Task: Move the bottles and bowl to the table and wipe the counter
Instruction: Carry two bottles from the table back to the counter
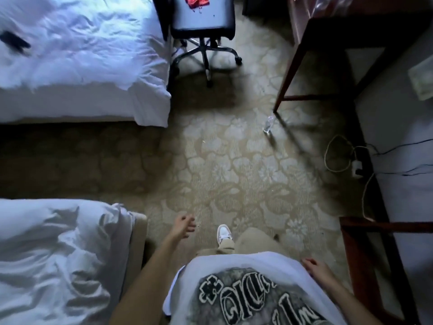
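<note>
I look down at a patterned carpet between two beds and a dark wooden table at the upper right. A clear plastic bottle stands on the carpet beside that table's front leg. My left hand hangs loosely over the carpet near the lower bed's corner, fingers apart and empty. My right hand rests beside my white shirt at the lower right, also holding nothing. No bowl and no counter are in view.
A bed with white sheets fills the upper left, another bed the lower left. An office chair stands between the upper bed and the table. Cables and a charger lie by the right wall. A dark wooden frame stands at lower right.
</note>
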`<state>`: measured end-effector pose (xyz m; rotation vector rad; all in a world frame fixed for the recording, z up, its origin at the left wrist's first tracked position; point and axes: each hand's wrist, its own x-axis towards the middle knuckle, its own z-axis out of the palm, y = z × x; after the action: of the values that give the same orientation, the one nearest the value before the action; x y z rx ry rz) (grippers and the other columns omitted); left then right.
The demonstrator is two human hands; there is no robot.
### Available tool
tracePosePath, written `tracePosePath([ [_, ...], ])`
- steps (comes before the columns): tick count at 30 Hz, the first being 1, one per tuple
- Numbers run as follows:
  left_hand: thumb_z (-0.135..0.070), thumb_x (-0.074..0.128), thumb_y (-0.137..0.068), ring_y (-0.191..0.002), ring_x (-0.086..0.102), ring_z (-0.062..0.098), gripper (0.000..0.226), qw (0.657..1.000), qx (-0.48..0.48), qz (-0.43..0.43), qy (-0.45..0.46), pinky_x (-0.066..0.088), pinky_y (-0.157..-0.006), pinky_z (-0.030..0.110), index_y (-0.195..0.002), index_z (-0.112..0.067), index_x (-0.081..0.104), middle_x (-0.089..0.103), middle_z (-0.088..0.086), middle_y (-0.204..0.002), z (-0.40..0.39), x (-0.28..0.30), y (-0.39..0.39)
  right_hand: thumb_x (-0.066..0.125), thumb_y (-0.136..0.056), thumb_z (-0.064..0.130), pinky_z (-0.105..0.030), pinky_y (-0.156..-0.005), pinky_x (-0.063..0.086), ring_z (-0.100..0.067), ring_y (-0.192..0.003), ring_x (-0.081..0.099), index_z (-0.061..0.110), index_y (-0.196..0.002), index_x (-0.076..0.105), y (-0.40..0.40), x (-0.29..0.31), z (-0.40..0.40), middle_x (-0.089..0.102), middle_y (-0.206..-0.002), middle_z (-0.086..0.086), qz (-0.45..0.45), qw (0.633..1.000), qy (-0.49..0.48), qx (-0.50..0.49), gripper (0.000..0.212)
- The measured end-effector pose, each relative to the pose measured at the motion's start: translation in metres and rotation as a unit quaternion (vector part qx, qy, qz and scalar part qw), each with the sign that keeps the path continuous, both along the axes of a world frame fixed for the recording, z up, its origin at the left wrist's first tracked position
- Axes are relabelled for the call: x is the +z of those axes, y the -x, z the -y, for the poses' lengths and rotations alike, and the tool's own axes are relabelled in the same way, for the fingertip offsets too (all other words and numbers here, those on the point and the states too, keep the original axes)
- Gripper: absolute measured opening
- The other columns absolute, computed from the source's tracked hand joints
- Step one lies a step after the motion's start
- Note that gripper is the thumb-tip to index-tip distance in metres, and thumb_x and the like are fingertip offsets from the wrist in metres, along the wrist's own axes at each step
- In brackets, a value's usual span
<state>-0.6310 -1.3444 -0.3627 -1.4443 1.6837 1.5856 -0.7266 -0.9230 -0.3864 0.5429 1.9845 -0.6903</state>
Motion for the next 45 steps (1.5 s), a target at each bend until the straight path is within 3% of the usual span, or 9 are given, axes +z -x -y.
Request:
tracePosePath([
  [8, -0.031, 0.05, -0.1, -0.076, 0.064, 0.018, 0.02, 0.995, -0.024, -0.087, 0.035, 0.043, -0.059, 0.026, -0.095, -0.015, 0.062, 0.069, 0.007, -0.089, 0.132, 0.011, 0.214, 0.052, -0.097, 0.019, -0.041, -0.081, 0.047, -0.025, -0.078, 0.057, 0.011, -0.082, 0.059, 0.173, -0.018, 0.133, 0.067, -0.095, -0.021, -0.015, 0.999, 0.028, 0.024, 0.018],
  [14, -0.024, 0.048, -0.102, -0.057, 0.054, 0.016, 0.024, 0.992, 0.106, 0.067, 0.002, 0.037, -0.045, 0.017, -0.083, -0.011, 0.056, 0.06, 0.007, -0.073, 0.188, -0.023, 0.256, 0.054, -0.095, 0.017, -0.038, -0.073, 0.045, -0.03, -0.081, 0.06, 0.016, -0.082, 0.06, 0.362, -0.062, 0.255, 0.064, -0.085, -0.011, 0.01, 0.994, 0.068, 0.083, 0.015],
  [19, -0.016, 0.051, -0.101, -0.025, 0.037, 0.003, 0.024, 0.986, 0.134, 0.098, 0.024, 0.027, -0.03, 0.011, -0.08, -0.005, 0.057, 0.05, 0.004, -0.059, 0.239, -0.023, 0.314, 0.052, -0.098, 0.022, -0.023, -0.052, 0.037, -0.015, -0.072, 0.058, 0.019, -0.092, 0.057, 0.53, -0.004, 0.38, 0.063, -0.084, -0.002, -0.065, 0.987, 0.126, 0.081, 0.009],
  [27, -0.018, 0.049, -0.102, -0.047, 0.042, 0.015, 0.021, 0.992, 0.101, 0.073, -0.015, 0.033, -0.039, 0.018, -0.099, 0.001, 0.057, 0.049, 0.004, -0.061, 0.363, -0.051, 0.53, 0.053, -0.097, 0.024, -0.022, -0.048, 0.036, -0.014, -0.07, 0.058, 0.025, -0.09, 0.061, 0.707, -0.043, 0.451, 0.066, -0.09, -0.007, -0.091, 0.986, 0.136, 0.021, 0.011],
  [30, -0.02, 0.047, -0.102, -0.046, 0.046, 0.014, 0.02, 0.997, 0.059, 0.043, -0.034, 0.036, -0.037, 0.018, -0.095, -0.003, 0.055, 0.051, 0.003, -0.059, 0.411, -0.048, 0.649, 0.052, -0.098, 0.015, -0.029, -0.056, 0.037, -0.019, -0.065, 0.053, 0.011, -0.096, 0.063, 0.728, -0.037, 0.45, 0.062, -0.086, -0.011, -0.066, 0.99, 0.097, -0.074, 0.012],
  [35, -0.022, 0.049, -0.102, -0.054, 0.057, 0.012, 0.021, 0.993, -0.11, -0.038, 0.013, 0.042, -0.046, 0.019, -0.088, -0.008, 0.056, 0.059, 0.007, -0.075, 0.467, -0.02, 0.875, 0.052, -0.098, 0.009, -0.014, -0.032, 0.031, -0.014, -0.052, 0.049, 0.006, -0.089, 0.056, 0.766, -0.02, 0.458, 0.056, -0.07, -0.008, -0.065, 0.97, 0.045, -0.231, 0.01],
  [38, -0.029, 0.049, -0.101, -0.062, 0.057, 0.013, 0.021, 0.983, -0.167, -0.065, 0.032, 0.037, -0.053, 0.022, -0.093, -0.012, 0.058, 0.063, 0.004, -0.078, 0.475, 0.004, 0.941, 0.053, -0.097, 0.006, -0.016, -0.031, 0.033, -0.009, -0.041, 0.054, 0.005, -0.086, 0.056, 0.783, -0.012, 0.47, 0.057, -0.07, -0.011, -0.077, 0.949, 0.057, -0.301, 0.012],
  [42, -0.049, 0.065, -0.087, -0.082, 0.065, 0.02, 0.032, 0.948, -0.302, -0.096, 0.032, 0.044, -0.061, 0.027, -0.096, -0.019, 0.062, 0.07, 0.003, -0.091, 0.46, 0.002, 1.057, 0.056, -0.095, 0.01, -0.028, -0.059, 0.042, -0.025, -0.076, 0.058, 0.008, -0.098, 0.056, 0.851, -0.007, 0.489, 0.064, -0.097, -0.02, -0.172, 0.902, 0.084, -0.388, 0.004],
  [45, -0.053, 0.08, -0.071, -0.09, 0.068, 0.017, 0.047, 0.903, -0.398, -0.16, 0.037, 0.051, -0.069, 0.025, -0.104, -0.025, 0.062, 0.07, -0.001, -0.099, 0.411, 0.01, 1.137, 0.068, -0.088, 0.017, -0.024, -0.06, 0.044, -0.022, -0.078, 0.056, 0.009, -0.104, 0.055, 0.912, 0.016, 0.488, 0.061, -0.095, -0.008, -0.296, 0.828, 0.081, -0.47, 0.022],
])
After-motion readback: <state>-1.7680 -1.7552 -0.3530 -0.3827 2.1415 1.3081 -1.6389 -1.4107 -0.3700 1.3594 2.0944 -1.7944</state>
